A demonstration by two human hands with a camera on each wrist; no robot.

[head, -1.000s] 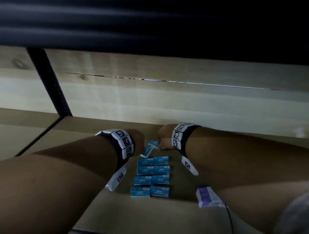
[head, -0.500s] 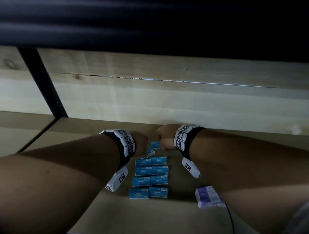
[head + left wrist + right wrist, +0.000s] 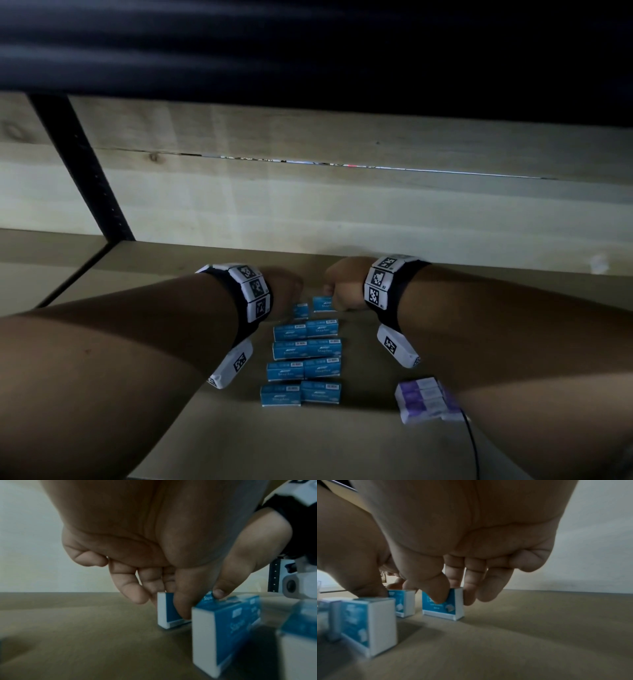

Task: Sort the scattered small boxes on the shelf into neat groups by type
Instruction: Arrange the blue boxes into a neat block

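The blue boxes (image 3: 306, 349) look like smooth printed card; the shelf (image 3: 308, 442) is matt board, its back wall (image 3: 342, 205) pale bare wood.

purple boxes (image 3: 423, 399) partly behind right forearm, nearest blue box (image 3: 223, 635) blurred

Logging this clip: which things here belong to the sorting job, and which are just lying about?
Job:
- blue boxes in rows
- two blue boxes at the back, one in the left hand, one in the right hand
- purple boxes
- shelf

Lying about:
- black cable

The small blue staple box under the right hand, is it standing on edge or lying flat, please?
Standing on edge: the small blue staple box rests on its narrow side on the shelf, right hand pinching it.
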